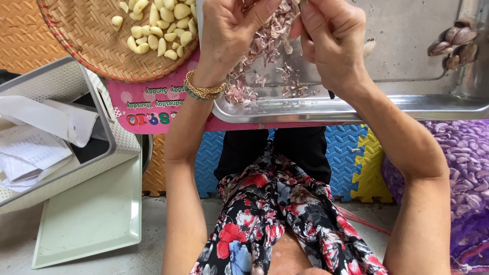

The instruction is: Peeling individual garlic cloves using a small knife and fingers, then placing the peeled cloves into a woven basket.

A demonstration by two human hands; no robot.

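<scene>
A wide steel tray (356, 109) is resting across a small pink desk (153, 109) and taking up most of the upper right of the view. A purple mesh sack of unpeeled garlic (466, 173) is slumping at the right edge, below the tray. At the left, a white lidded bin (119, 140) is standing open with crumpled paper (35, 142) lying inside it. A round woven basket (86, 35) is sitting on the desk at the upper left, just beside the tray, and holding a scatter of pale peeled cloves (163, 28). The left hand (234, 28) and the right hand (331, 38) are working close together above the tray, fingers curled inward and pinching something small between them at the top edge of the view; what exactly they are gripping cannot be told. A heap of papery garlic skins (265, 56) is lying in the tray directly under both hands. A few unpeeled cloves (456, 43) are waiting in the tray's far right corner. Gold bangles (204, 90) are circling the left wrist.
</scene>
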